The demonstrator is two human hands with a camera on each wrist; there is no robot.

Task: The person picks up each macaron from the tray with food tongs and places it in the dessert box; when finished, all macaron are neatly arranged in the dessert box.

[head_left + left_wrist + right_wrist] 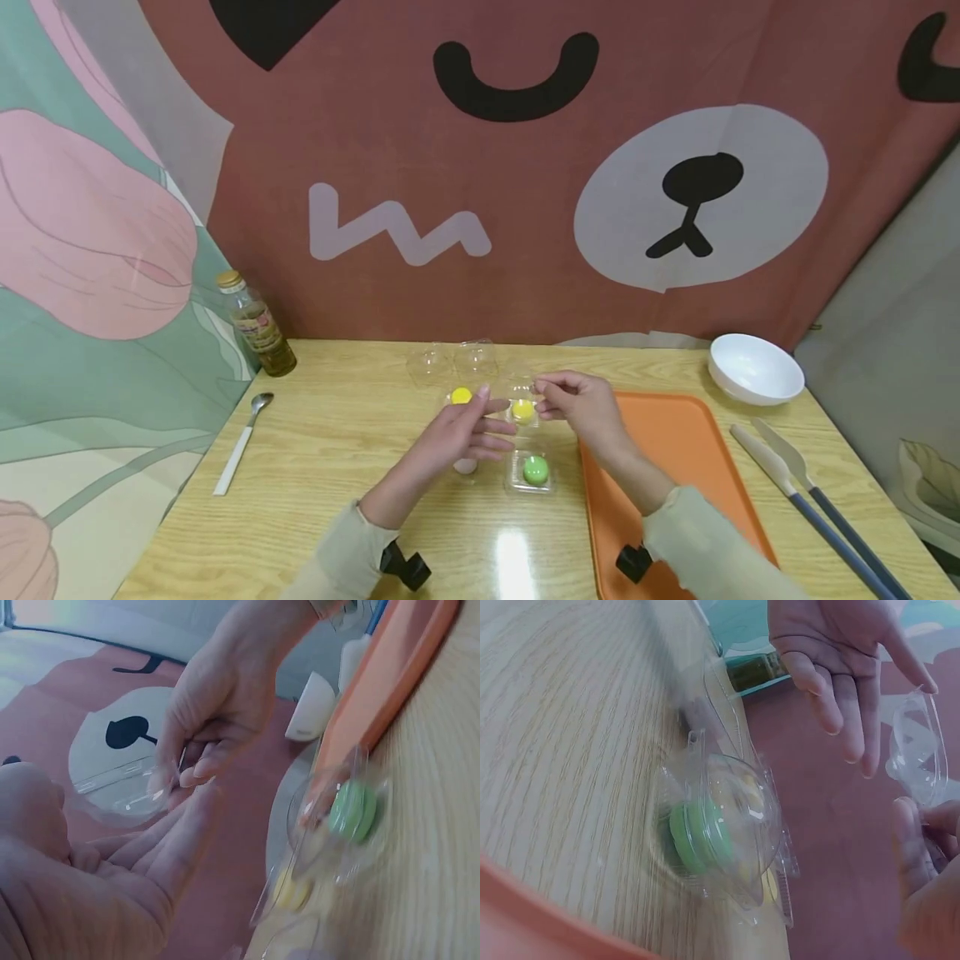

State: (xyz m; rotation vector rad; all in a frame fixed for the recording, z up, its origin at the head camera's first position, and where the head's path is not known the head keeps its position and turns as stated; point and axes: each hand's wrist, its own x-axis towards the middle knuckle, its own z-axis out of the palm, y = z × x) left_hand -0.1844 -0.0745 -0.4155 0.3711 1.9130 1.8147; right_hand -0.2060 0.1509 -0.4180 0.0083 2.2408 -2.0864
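Observation:
My right hand [588,410] pinches a clear plastic lid-like piece [919,754] between thumb and fingers, raised above the table. My left hand [459,435] is beside it with fingers spread and nearly straight. In the right wrist view its thumb tip meets the piece's upper edge; whether it touches, I cannot tell. Below sit small clear packs with macarons: a green macaron [536,471] in a clear box [513,483], a yellow macaron [522,411], and another yellow one [461,396]. A pale macaron [465,466] is partly hidden under my left hand.
More clear plastic domes [475,360] stand at the table's back. An orange tray [675,417] lies right, with a white bowl [756,371] and two blue-handled spreaders [817,508] beyond. At left are a bottle [262,329] and a white-handled spoon [243,446].

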